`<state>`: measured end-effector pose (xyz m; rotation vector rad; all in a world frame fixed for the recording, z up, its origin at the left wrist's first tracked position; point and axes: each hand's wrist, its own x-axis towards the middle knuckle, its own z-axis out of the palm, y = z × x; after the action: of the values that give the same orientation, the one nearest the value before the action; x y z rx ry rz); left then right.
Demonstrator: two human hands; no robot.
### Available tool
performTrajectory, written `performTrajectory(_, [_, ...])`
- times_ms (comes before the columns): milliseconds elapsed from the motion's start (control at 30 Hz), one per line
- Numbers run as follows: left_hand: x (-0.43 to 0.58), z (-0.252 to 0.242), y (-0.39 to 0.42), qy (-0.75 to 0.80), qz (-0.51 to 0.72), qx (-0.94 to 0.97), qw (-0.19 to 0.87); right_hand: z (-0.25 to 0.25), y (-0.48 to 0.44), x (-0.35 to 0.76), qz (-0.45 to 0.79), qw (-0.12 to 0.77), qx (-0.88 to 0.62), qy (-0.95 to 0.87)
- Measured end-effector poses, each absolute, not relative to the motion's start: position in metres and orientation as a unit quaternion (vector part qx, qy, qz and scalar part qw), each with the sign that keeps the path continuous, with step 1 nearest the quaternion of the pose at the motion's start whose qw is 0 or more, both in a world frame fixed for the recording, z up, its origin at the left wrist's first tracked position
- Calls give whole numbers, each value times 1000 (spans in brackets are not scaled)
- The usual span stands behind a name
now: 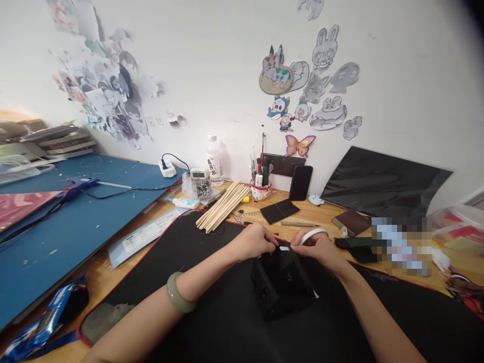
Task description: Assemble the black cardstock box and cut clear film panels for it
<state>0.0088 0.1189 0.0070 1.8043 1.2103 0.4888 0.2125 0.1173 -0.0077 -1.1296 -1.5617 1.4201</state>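
A small black box (280, 292), open on top and with cut-out details in its sides, stands on the black mat (212, 312). At its far top edge, the fingers of my left hand (257, 242) are pinched together on the rim. My right hand (315, 252) is closed around a roll of white tape (314, 233), close to the box's far right corner. Between my hands a short white strip (284, 248) shows at the rim. Another bit of white shows at the box's right lower corner. My fingers partly hide the far edge.
Beyond the mat lie a bundle of wooden sticks (223, 206), a black card piece (280, 210) and a pencil-like tool (300, 224). A pen cup (260, 189), a phone (301, 182) and a water bottle (215, 161) stand near the wall. A glue gun (81, 185) lies left.
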Motion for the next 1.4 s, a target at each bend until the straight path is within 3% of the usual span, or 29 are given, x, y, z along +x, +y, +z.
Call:
performTrajectory(867, [9,19,116,481,199,706,481,-20,120,206,560,334,-467,-597])
performTrajectory(1400, [11,15,113,479,188,750,416,-31,127,210,563,334,-450,-607])
